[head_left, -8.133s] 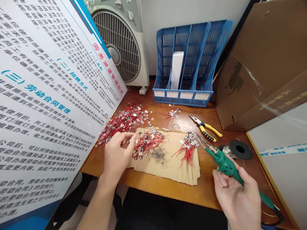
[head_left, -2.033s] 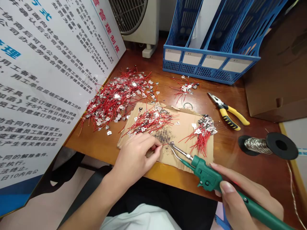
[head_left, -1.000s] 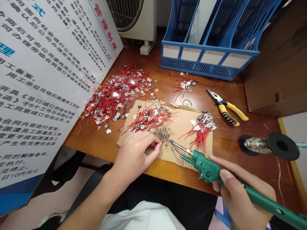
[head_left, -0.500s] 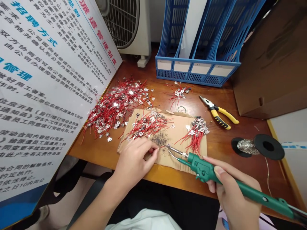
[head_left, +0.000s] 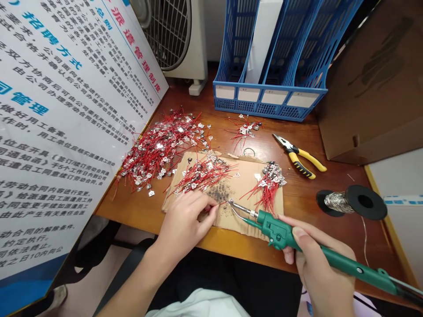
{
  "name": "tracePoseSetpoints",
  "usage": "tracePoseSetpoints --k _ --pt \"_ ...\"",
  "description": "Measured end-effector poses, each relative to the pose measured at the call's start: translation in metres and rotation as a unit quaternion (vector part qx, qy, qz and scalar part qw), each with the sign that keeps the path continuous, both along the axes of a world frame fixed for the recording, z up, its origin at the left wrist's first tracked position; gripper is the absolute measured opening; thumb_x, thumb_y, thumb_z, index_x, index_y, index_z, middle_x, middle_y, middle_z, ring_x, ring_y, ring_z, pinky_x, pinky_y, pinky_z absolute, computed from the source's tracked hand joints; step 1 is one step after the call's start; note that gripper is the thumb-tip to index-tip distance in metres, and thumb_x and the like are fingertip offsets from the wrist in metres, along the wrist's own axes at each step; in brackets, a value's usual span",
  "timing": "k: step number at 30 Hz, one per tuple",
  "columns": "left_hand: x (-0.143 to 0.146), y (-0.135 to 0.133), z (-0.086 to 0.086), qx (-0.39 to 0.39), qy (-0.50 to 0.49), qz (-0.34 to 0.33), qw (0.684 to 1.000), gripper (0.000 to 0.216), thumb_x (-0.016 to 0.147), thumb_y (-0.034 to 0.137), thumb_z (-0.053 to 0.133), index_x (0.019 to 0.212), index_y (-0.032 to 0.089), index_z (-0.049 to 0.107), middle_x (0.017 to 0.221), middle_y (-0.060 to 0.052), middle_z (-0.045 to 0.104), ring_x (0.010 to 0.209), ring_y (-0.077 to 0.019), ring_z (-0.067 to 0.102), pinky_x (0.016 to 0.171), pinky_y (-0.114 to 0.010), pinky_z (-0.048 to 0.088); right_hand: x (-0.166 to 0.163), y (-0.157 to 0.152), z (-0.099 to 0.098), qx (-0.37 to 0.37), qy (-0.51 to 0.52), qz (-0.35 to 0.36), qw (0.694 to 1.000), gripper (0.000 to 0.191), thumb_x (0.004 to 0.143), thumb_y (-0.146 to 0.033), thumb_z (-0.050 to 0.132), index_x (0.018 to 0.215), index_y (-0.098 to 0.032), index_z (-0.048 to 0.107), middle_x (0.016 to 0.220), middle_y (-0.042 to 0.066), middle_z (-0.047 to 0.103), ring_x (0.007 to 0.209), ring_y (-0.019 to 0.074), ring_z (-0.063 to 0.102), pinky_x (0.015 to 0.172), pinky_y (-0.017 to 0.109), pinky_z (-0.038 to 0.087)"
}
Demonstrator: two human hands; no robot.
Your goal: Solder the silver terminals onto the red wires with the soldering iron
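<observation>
My left hand (head_left: 188,220) pinches a short red wire (head_left: 223,203) between thumb and fingertips, low over a piece of cardboard (head_left: 244,224). Wrapped in my right hand (head_left: 322,259) is a green soldering iron (head_left: 280,233) with a solder feed tube. Its metal tip meets the far end of the wire, where any small part is too small to make out. Dark specks mark the cardboard beneath the tip. Red wires with small metal tabs lie in a pile (head_left: 206,171) beyond my left hand, and a neat bundle (head_left: 271,185) rests on the cardboard's right side.
A larger heap of red-wired tabs (head_left: 158,145) lies at the left, with a small cluster (head_left: 246,128) further back. Yellow-handled pliers (head_left: 299,156) and a solder spool (head_left: 352,202) are at right. A blue file rack (head_left: 271,99), a cardboard box (head_left: 370,88) and a printed board (head_left: 66,132) border the table.
The view has shifted slightly. The iron's tip stays at the wire's end and both hands keep their holds, with hardly any movement.
</observation>
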State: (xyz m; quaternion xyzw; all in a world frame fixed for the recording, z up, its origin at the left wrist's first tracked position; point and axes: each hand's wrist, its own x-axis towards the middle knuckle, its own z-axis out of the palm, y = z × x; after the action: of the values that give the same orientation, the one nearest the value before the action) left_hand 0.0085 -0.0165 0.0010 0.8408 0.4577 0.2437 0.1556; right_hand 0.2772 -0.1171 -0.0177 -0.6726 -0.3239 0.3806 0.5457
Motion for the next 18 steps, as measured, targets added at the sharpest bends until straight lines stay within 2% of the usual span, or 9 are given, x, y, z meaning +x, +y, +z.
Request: tracePoseSetpoints --k 5,13,18 --pt "0.0 0.0 0.0 0.008 -0.003 -0.002 1.0 0.017 0.109 0.018 0.067 0.095 0.022 0.075 0.084 0.0 0.075 0.076 -0.0186 0.068 0.074 -0.033 0.049 -0.009 -0.002 0.004 0.006 -0.057 -0.028 0.998 0.034 0.1 -0.046 0.082 0.108 -0.016 0.097 0.053 0.003 0.065 0.041 0.0197 0.064 0.04 0.027 0.054" --pt "0.0 0.001 -0.001 0.013 -0.005 -0.004 1.0 0.016 0.109 0.019 0.068 0.095 0.022 0.075 0.083 0.0 0.076 0.075 -0.0185 0.068 0.074 -0.034 0.049 -0.011 -0.005 0.006 0.008 -0.092 -0.027 0.995 0.031 0.099 -0.046 0.082 0.104 -0.019 0.097 0.051 0.001 0.065 0.041 0.0206 0.067 0.039 0.027 0.055" --pt "0.0 0.0 -0.002 0.009 -0.013 -0.002 1.0 0.016 0.108 0.017 0.07 0.094 0.022 0.075 0.083 0.0 0.075 0.077 -0.019 0.07 0.075 -0.034 0.049 -0.012 -0.006 0.009 0.001 -0.093 -0.027 0.995 0.021 0.096 -0.037 0.082 0.103 -0.025 0.098 0.057 0.001 0.071 0.045 0.0158 0.066 0.043 0.022 0.052"
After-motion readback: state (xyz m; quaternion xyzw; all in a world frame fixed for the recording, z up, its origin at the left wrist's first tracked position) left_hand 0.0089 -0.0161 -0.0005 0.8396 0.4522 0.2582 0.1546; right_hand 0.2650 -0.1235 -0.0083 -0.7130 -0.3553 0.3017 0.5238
